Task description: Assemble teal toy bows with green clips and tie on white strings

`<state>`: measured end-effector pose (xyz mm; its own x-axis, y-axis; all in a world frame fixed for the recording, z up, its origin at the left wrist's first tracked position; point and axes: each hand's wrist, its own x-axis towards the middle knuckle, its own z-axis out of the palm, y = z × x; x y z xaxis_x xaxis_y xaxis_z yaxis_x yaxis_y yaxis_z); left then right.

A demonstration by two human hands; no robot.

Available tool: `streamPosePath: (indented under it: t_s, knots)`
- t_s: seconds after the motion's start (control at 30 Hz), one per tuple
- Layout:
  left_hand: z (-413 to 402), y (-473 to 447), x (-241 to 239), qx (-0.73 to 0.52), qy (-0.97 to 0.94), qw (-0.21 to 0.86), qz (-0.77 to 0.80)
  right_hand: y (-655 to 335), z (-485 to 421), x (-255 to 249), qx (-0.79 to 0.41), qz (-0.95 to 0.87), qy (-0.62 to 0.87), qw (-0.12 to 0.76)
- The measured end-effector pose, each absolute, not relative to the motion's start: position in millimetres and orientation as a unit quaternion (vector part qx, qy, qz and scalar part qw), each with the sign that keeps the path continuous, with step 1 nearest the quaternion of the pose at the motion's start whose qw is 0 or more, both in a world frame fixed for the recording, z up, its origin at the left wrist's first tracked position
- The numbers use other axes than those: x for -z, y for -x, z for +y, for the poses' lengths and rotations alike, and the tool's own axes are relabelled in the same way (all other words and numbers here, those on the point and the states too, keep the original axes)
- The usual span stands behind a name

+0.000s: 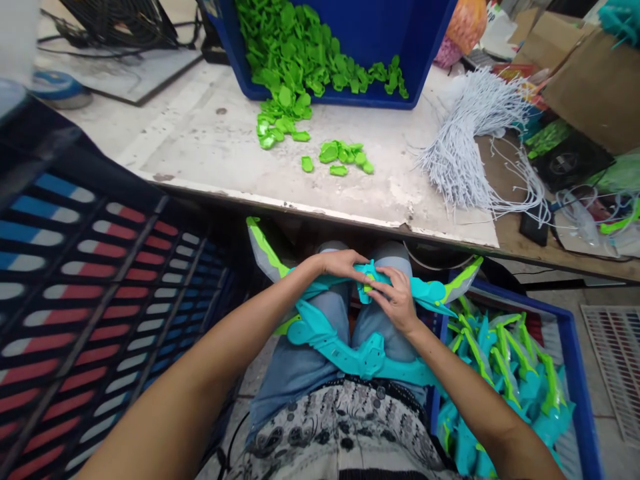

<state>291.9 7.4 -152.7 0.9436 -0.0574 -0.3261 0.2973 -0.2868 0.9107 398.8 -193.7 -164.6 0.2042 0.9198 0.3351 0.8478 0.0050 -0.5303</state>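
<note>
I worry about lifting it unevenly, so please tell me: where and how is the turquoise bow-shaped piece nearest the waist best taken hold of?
Probably by its thick middle block, coming from above. The turquoise bow-shaped piece spreads to both sides of this block, which should help it balance. The block lies uncovered, while the right end is hidden at the right forearm.

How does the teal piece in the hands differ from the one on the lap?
The left hand and right hand are on the held piece; neither is on the lap piece. The held piece lies higher in the picture, the lap piece lower. The held piece shows yellow-green at its middle; the lap piece's middle looks plain teal. Both are long.
</note>
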Motion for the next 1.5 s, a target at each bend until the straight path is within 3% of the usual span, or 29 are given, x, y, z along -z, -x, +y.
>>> streamPosePath:
  t_s: [0.13, 0.23, 0.53, 0.63, 0.73, 0.83, 0.97, 1.13, 1.3, 1.5]
  knots:
    - [4, -293, 152, 0.149, -0.808, 0.563, 0.087, -404, -185, 159, -0.158, -0.564, 0.753, 0.300]
    - [3, -294, 152, 0.144, -0.816, 0.549, 0.108, -407, -174, 152, -0.214, -0.549, 0.777, 0.222]
    - [1, -283, 153, 0.107, -0.844, 0.508, 0.134, -403, -154, 141, -0.221, -0.582, 0.779, 0.076]
    - [-3, -278, 145, 0.100, -0.878, 0.448, 0.137, -418, -128, 117, -0.207, -0.638, 0.733, 0.112]
    - [-24, -268, 131, -0.017, -0.922, 0.334, 0.195, -439, -73, 89, -0.085, -0.620, 0.749, 0.216]
    - [-64, -249, 117, -0.084, -0.934, 0.269, 0.220, -455, -6, 75, 0.028, -0.564, 0.800, 0.203]
    - [-122, -218, 115, 0.071, -0.936, 0.298, 0.172, -465, 44, 77, 0.042, -0.544, 0.828, 0.130]
    - [-148, -204, 126, 0.257, -0.918, 0.272, 0.133, -478, 10, 74, 0.055, -0.555, 0.828, 0.062]
    - [-139, -207, 119, 0.296, -0.904, 0.275, 0.144, -497, -60, 70, 0.045, -0.575, 0.817, 0.019]
    - [-133, -214, 118, 0.298, -0.880, 0.330, 0.168, -518, -89, 87, 0.052, -0.670, 0.737, 0.074]
